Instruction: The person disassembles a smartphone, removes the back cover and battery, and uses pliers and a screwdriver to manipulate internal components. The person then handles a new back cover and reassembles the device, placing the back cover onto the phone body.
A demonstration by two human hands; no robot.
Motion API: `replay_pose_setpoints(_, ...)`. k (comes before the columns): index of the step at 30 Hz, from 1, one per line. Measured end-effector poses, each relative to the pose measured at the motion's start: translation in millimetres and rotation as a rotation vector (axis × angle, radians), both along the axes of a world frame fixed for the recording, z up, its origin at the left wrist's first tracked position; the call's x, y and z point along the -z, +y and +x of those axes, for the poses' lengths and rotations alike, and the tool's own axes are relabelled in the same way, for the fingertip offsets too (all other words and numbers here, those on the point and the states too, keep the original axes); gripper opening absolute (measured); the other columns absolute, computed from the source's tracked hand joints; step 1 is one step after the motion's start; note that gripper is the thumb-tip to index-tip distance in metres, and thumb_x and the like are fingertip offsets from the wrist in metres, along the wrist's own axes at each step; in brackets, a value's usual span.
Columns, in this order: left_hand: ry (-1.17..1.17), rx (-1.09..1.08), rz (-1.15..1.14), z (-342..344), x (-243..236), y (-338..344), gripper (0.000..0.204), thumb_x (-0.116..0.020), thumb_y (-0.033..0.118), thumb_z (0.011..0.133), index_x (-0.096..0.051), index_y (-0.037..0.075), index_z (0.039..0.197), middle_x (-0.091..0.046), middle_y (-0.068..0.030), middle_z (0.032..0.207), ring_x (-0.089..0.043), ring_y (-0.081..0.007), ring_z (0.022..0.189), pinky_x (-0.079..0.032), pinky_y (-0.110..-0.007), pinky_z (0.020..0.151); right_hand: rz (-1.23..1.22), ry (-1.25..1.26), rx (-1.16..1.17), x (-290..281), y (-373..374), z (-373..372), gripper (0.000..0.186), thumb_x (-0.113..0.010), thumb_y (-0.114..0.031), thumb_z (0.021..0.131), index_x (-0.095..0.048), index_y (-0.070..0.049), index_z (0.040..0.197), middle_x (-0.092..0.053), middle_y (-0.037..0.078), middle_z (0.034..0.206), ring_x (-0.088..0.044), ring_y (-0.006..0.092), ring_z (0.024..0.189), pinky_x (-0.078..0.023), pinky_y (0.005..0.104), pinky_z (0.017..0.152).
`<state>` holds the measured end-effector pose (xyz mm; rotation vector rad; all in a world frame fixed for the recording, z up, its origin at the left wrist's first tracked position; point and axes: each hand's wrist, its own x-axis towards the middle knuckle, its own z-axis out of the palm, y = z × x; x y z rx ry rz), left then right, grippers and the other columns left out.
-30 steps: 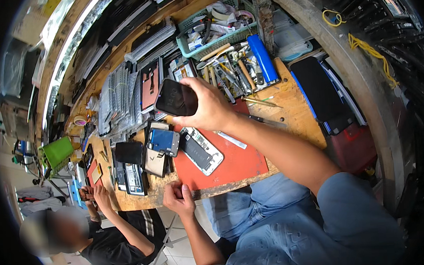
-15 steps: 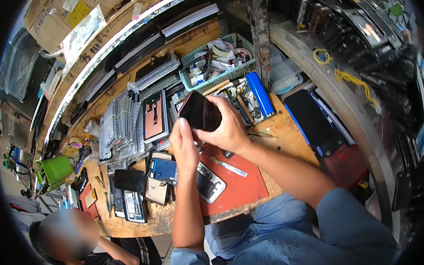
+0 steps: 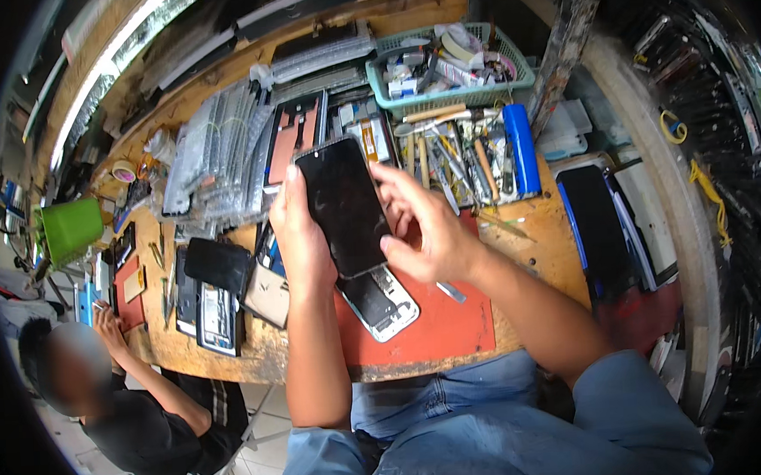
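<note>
I hold a black-screened smartphone (image 3: 342, 209) upright above the bench, its dark glass facing me. My left hand (image 3: 303, 237) is closed around its left edge, with the thumb along the side. My right hand (image 3: 432, 235) is at the right edge, thumb and index fingertip against it and the other fingers bent, partly hidden. Beneath it lies an opened phone body (image 3: 384, 308) with a white frame, its upper part covered by the held phone. It rests on a red mat (image 3: 467, 332). A flat metal blade (image 3: 451, 292) shows below my right wrist.
Behind are a green basket (image 3: 523, 79) of small parts, hand tools (image 3: 471, 160), a blue cylinder-like object (image 3: 520, 151) and bubble-wrapped stacks (image 3: 221, 147). Opened phones (image 3: 216, 311) lie left. A dark phone (image 3: 593, 218) lies right. Another person (image 3: 149, 422) sits at the left.
The phone has turned from tilted to nearly upright, showing its whole screen. My right hand has shifted from its top down along its right edge, fingers looser. The head view has shifted.
</note>
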<state>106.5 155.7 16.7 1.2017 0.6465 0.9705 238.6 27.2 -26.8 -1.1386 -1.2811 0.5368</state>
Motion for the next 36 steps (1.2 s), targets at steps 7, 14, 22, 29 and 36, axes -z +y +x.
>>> replay_pose_setpoints(7,-0.049,-0.002,0.073,3.2,6.9,9.9,0.044,-0.049,0.037,0.117,-0.074,0.0,0.114,-0.077,-0.0063,0.105,-0.069,-0.0116,0.089,-0.055,-0.029,0.084,-0.094,-0.122,-0.008,-1.8,3.2,6.6,0.102,-0.069,0.004,0.077,-0.023,0.002,0.168,-0.06,0.012,0.111,-0.063,0.0151,0.078,-0.053,0.0278,0.069)
replay_pose_setpoints(14,-0.038,-0.048,0.077,7.3,8.5,9.7,0.046,-0.048,0.037,0.118,-0.074,-0.001,0.112,-0.075,-0.0046,0.101,-0.066,-0.0099,0.088,-0.053,-0.03,0.084,-0.142,-0.141,-0.001,5.7,8.6,2.0,0.099,-0.077,-0.004,0.09,-0.018,0.0,0.17,-0.059,0.006,0.099,-0.058,0.0135,0.083,-0.05,0.0292,0.075)
replay_pose_setpoints(22,0.121,0.126,0.296,19.5,19.2,-27.5,0.042,-0.051,0.031,0.118,-0.07,0.002,0.094,-0.06,0.0048,0.083,-0.048,-0.0043,0.078,-0.042,-0.026,0.069,-0.022,0.131,0.313,4.0,13.6,38.6,0.031,-0.064,-0.029,0.11,-0.064,0.002,0.107,-0.052,-0.002,0.072,-0.05,0.0062,0.071,-0.042,0.0289,0.063)
replay_pose_setpoints(29,0.017,-0.027,0.211,16.7,12.9,-24.5,0.042,-0.048,0.029,0.118,-0.067,0.002,0.092,-0.065,0.0029,0.085,-0.052,-0.0047,0.078,-0.044,-0.025,0.07,-0.074,0.321,-0.088,-6.7,3.8,19.1,0.046,-0.069,-0.004,0.094,-0.052,-0.001,0.137,-0.067,0.003,0.11,-0.062,0.0089,0.096,-0.05,0.0272,0.083)
replay_pose_setpoints(36,-0.002,-0.11,0.28,14.9,19.4,-11.6,0.041,-0.047,0.028,0.118,-0.068,0.001,0.097,-0.068,0.0,0.09,-0.056,-0.0069,0.081,-0.047,-0.026,0.075,-0.192,0.132,-0.042,-6.0,1.9,10.0,0.059,-0.064,0.001,0.087,-0.05,0.003,0.144,-0.066,0.002,0.099,-0.057,0.0069,0.083,-0.046,0.0235,0.07)
